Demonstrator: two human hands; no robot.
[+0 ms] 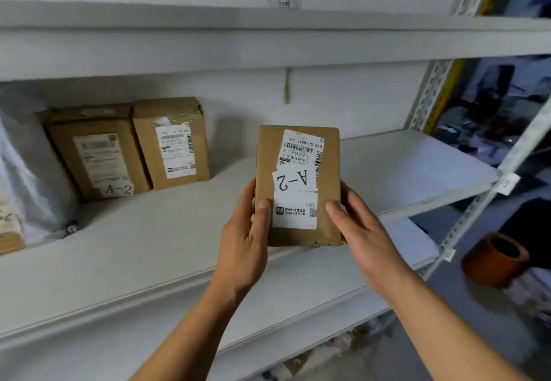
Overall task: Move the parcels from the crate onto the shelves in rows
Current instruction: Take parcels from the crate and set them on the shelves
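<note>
1. At the far left end of the shelf [167, 249] you have a white plastic bag [26, 171], with the edge of a brown package [9, 231] in front of it at the left border.
2. Next come two cardboard parcels standing against the back wall: the first parcel [98, 154], tagged A-2, and just beside it the second parcel [173, 142]. Both stand upright, labels facing you.
3. Bare shelf lies between those and the parcel in your hands [298, 186].
4. Your left hand [244, 249] grips its lower left edge, thumb on the front face.
5. That parcel is upright, long axis vertical, above the shelf's front edge; its A-2 tag reads upside down.
6. Your right hand [366, 240] grips the lower right edge, thumb on the front.
7. Beyond the shelf's right end, lower down, sits an orange pot [495, 261].
</note>
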